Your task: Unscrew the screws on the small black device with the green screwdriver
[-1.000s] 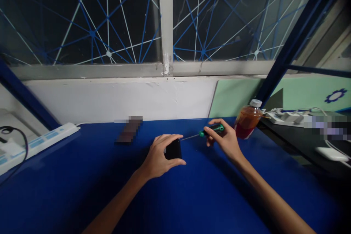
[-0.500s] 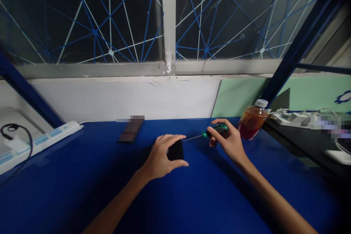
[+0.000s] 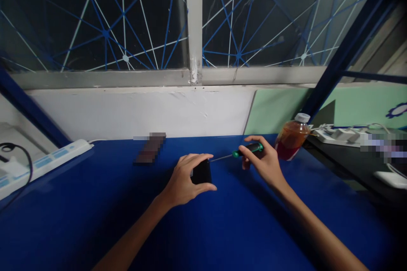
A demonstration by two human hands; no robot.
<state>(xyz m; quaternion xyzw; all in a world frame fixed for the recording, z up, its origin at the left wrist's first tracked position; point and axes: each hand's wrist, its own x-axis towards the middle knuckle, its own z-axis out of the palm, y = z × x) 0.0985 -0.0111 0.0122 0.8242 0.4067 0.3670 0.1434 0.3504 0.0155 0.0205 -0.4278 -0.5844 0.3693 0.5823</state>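
Observation:
My left hand (image 3: 182, 180) is closed around a small black box-shaped object (image 3: 201, 172), with the fingers along its far edge and the thumb along its near edge. Part of the object is hidden behind the palm, so I cannot tell its kind. In my right hand (image 3: 262, 159) is a screwdriver with a green and black handle (image 3: 251, 149), gripped between thumb and fingers. Its thin metal shaft (image 3: 221, 158) points left, and the tip meets the far right corner of the black object, close to my left fingertips.
A blue table (image 3: 222, 228) lies under both hands. Beyond my right hand stands a bottle of reddish-orange drink (image 3: 291, 137). A blurred dark brown item (image 3: 151, 148) lies at the back. White power strips sit at left (image 3: 60, 156) and right (image 3: 341, 136). A wall and windows are behind.
The whole view has shifted slightly. Both hands, the black object and the screwdriver keep nearly the same positions relative to each other.

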